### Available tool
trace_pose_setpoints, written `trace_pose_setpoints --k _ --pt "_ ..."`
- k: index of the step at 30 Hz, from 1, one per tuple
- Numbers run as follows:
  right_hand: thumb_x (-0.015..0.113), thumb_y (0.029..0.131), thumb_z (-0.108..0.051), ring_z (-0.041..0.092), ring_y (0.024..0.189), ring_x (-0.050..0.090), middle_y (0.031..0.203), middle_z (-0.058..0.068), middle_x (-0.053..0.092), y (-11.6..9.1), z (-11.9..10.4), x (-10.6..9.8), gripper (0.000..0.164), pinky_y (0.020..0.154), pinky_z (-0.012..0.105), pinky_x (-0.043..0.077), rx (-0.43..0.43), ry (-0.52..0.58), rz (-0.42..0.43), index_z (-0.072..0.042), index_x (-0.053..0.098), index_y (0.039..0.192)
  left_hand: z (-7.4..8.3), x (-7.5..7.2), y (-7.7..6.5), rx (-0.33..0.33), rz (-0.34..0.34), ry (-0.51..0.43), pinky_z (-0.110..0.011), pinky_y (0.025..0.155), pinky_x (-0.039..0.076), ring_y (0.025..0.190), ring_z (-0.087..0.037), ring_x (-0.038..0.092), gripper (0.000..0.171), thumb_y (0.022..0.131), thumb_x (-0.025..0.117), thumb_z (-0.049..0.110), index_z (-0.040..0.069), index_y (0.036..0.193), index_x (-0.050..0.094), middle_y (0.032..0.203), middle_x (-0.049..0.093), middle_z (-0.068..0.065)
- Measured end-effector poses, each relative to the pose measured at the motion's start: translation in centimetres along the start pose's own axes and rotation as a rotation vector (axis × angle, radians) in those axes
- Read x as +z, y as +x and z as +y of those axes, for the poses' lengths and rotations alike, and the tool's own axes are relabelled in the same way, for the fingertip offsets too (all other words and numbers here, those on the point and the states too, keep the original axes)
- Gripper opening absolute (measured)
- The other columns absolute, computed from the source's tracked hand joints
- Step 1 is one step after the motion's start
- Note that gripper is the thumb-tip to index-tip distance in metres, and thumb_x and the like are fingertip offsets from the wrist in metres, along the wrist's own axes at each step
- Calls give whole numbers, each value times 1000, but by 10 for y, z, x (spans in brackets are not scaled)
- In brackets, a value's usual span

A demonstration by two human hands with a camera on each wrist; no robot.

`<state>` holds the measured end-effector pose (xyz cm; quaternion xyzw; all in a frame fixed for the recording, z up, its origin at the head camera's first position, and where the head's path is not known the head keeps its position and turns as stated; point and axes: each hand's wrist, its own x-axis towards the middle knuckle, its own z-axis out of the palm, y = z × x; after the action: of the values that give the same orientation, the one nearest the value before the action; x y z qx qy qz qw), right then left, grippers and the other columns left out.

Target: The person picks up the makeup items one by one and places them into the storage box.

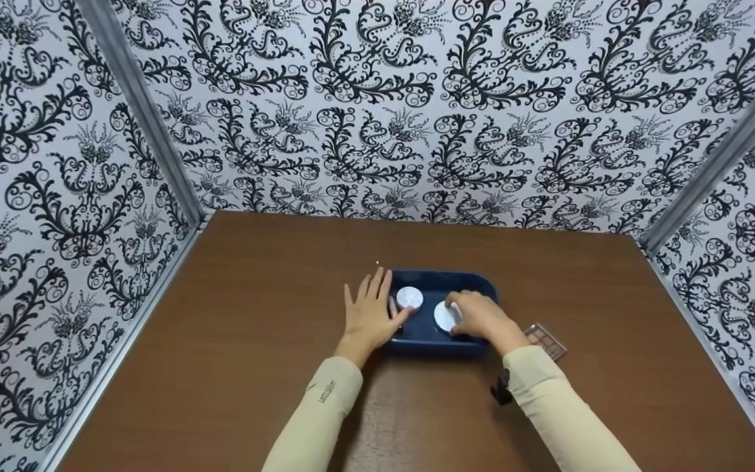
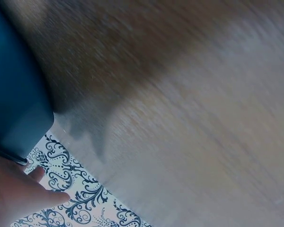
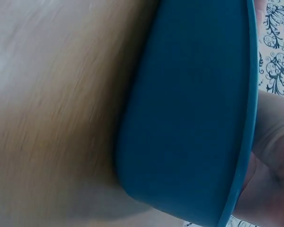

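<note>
On the wooden table stands a dark blue rectangular basin. Two round white lidded things lie in it, a left one and a right one. My right hand reaches over the basin's right side and grips the right white thing between thumb and fingers. The left hand lies along the left rim with its fingers spread and straight, its thumb over the inside near the other white thing. A slim pale item shows beside that hand. In the right wrist view, the basin wall hides the fingertips.
A small clear-lidded palette with several pinkish-brown pans lies on the table right of the basin, partly behind the right wrist. A black device sits by the right cuff. Patterned walls enclose the table at the back and sides.
</note>
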<state>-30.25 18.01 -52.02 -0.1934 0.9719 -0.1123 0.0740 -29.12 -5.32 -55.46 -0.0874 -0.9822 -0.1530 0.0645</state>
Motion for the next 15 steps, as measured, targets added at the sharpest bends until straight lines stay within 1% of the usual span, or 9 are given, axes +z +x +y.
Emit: trace_pose_setpoints --k 3,6,9,12,15 --pt "86 75 -20 40 110 61 118 21 68 4 -4 1 50 97 54 49 -15 -34 21 -6 67 119 -1 -1 0 -5 6 -5 -64 121 11 153 -27 27 90 90 46 73 22 160 23 167 24 0" --pt "86 74 -16 42 106 60 115 21 67 7 -8 3 48 94 53 50 -18 -61 56 -4 69 117 -2 -2 0 -5 2 -10 -64 122 11 153 -28 26 90 90 46 72 22 160 23 167 23 0" --pt "85 73 -12 43 103 59 111 22 63 10 -11 5 46 91 53 51 -3 -67 88 -4 71 116 -1 -1 0 -5 -6 -7 -64 121 12 153 -28 26 90 90 45 73 22 161 22 167 23 -1" --pt "83 73 -11 42 100 59 108 22 60 13 -12 8 45 87 53 52 11 -75 110 -4 72 116 0 -1 0 -9 -8 -11 -64 121 13 153 -28 26 90 90 46 72 21 160 22 167 23 -1" --pt "83 74 -12 43 101 59 109 23 60 15 -12 10 45 87 54 52 29 -89 122 -5 72 118 2 -1 0 -4 -7 -15 -65 121 14 152 -29 27 90 90 47 72 20 160 24 167 24 -2"
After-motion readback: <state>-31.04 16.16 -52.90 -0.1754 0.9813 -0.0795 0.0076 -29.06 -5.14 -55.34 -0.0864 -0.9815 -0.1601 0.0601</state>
